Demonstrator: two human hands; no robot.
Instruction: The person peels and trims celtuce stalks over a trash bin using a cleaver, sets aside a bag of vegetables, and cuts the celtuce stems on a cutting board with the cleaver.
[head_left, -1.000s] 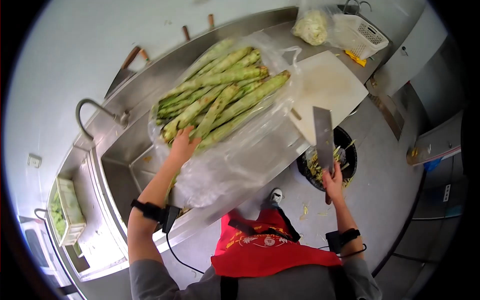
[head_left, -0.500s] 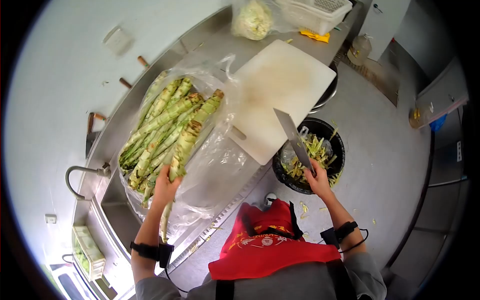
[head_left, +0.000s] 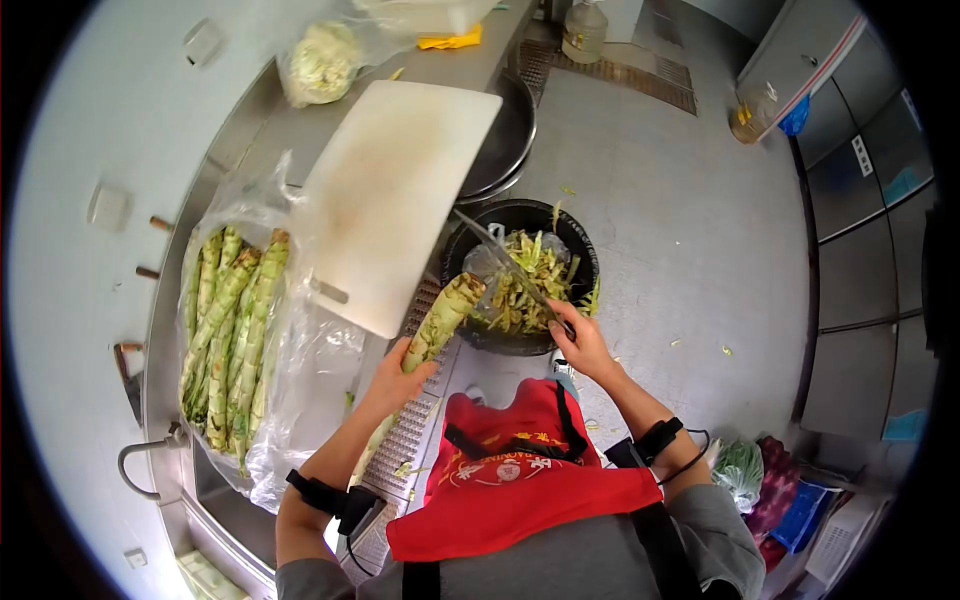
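My left hand (head_left: 398,378) is wrapped round the middle of a celtuce stem (head_left: 447,318), whose thick cut end tilts up toward the bin. The handle of a cleaver-like kitchen knife (head_left: 512,262) is gripped in my right hand (head_left: 584,345); its blade slants up and left over the bin. Below the blade, the black bin (head_left: 590,250) holds green and brown peelings (head_left: 535,285). The blade and the stem's end look close, but apart. More celtuce stems (head_left: 225,335) lie in an open clear plastic bag (head_left: 300,400) on the steel counter, to my left.
A white cutting board (head_left: 400,180) lies on the counter, its edge near the bin. Behind it are a bagged cauliflower (head_left: 323,65) and a yellow cloth (head_left: 450,40). A metal bowl (head_left: 510,140) stands beyond the bin. Scraps dot the floor (head_left: 690,270); a sink (head_left: 230,510) is at lower left.
My left hand has lifted the celtuce stem away from the bagged pile and brought it right, to the bin. The knife has tilted lower over the bin. My view has turned right.
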